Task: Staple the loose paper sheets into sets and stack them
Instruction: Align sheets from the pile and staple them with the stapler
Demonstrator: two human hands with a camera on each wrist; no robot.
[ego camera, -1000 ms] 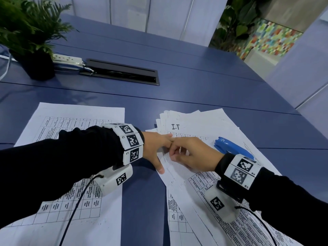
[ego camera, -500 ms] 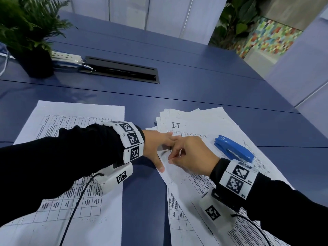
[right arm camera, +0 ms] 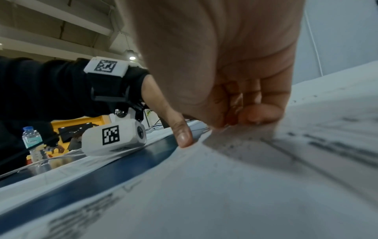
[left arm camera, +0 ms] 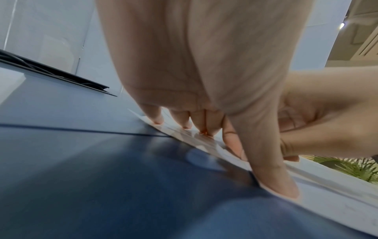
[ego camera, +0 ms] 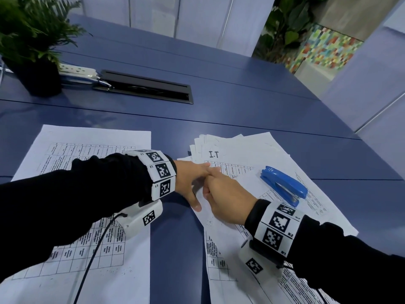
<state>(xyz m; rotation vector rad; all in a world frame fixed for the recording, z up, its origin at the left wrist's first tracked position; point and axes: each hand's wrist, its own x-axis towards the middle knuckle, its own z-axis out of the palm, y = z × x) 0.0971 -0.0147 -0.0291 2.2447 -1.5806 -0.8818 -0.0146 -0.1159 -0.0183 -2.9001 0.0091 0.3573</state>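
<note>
A fanned pile of loose printed sheets [ego camera: 241, 150] lies at the centre right of the blue table [ego camera: 252, 110]. My left hand [ego camera: 197, 183] presses the pile's left edge with straight fingers [left arm camera: 182, 119] and thumb. My right hand [ego camera: 221, 194] is right beside it, its fingers curled [right arm camera: 255, 116] and pinching the edge of the top sheet [right arm camera: 225, 186], which lifts slightly there. A blue stapler [ego camera: 283, 186] lies on the pile to the right of my right hand, untouched. Another printed set [ego camera: 92, 137] lies flat on the left under my left forearm.
A potted plant [ego camera: 32, 51], a white power strip [ego camera: 76, 71] and a black cable hatch [ego camera: 144, 86] sit at the far left of the table. A water bottle [right arm camera: 31, 140] stands beyond my left arm.
My right hand has slid left and forward along the sheet toward my left hand, uncovering the stapler fully. My left hand has stayed pressed on the pile's edge.
</note>
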